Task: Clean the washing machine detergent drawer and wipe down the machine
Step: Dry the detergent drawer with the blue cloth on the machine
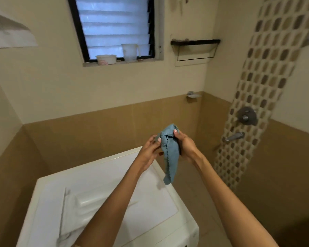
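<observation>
Both hands hold a blue cloth [170, 155] above the white washing machine [105, 193].
The left hand [149, 152] pinches the cloth's scalloped edge between thumb and fingers. The right hand [185, 146] has its fingers clamped round the bunched top, and the loose end hangs over the machine's far right corner.

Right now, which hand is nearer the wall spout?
Right. The right hand, gripping the blue cloth, sits left of the spout; the left hand pinches the cloth's other side, farther left.
</observation>
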